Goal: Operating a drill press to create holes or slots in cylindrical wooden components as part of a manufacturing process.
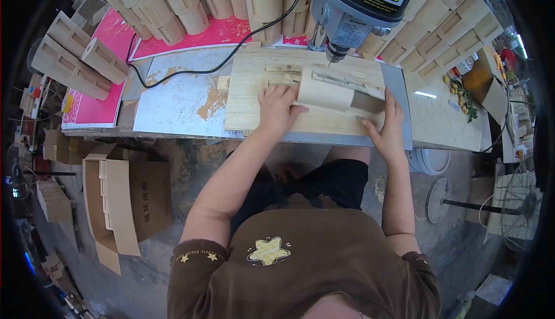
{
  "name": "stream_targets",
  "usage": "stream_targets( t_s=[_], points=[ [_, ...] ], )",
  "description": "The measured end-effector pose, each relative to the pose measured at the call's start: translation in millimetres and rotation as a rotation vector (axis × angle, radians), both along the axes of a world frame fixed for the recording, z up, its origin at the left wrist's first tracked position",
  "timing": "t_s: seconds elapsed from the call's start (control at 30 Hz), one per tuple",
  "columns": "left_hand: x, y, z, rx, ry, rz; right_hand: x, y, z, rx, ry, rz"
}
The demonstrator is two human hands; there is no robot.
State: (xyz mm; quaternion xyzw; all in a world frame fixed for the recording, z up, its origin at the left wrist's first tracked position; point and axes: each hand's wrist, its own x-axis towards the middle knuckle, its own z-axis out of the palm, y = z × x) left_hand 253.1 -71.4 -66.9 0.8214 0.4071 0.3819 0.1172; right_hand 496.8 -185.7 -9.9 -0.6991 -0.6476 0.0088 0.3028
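Observation:
Both my hands hold a pale wooden cylinder (326,93) lying on its side, with a rectangular opening cut toward its right end. My left hand (277,108) is closed on its left end, thumb along the near side. At the right end, my right hand (387,127) grips it between thumb and fingers. Beneath lies a flat wooden board (248,87), with a wooden strip (280,68) behind the cylinder. A small bench drill press (355,15) stands just beyond, its thin bit (331,61) above and behind the cylinder. The cylinder's underside is hidden.
Stacked wooden cylinders (263,6) line the back of the bench, with more at the left (75,58) and right (445,18). A black cable (191,70) crosses the white sheet (173,96). An open cardboard box (147,194) and a standing fan (523,206) flank me.

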Motion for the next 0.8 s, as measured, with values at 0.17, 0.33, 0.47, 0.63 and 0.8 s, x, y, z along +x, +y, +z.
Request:
stream_targets(
  t_s=[0.17,0.33,0.47,0.63,0.8],
  points=[
    [-15,18,0,-0.015,0.040,0.033,-1,12,4,0.026,-0.141,0.024],
    [-21,20,-2,-0.024,0.048,0.024,-2,35,-4,-0.015,0.379,0.029],
    [-22,19,-2,0.053,0.062,0.019,-14,36,0,-0.053,0.308,-0.038],
    [-21,19,0,0.041,0.037,0.009,-9,34,-3,-0.042,0.408,-0.010],
    [-23,19,4,0.008,0.055,0.017,5,34,4,-0.109,0.500,0.063]
  ],
)
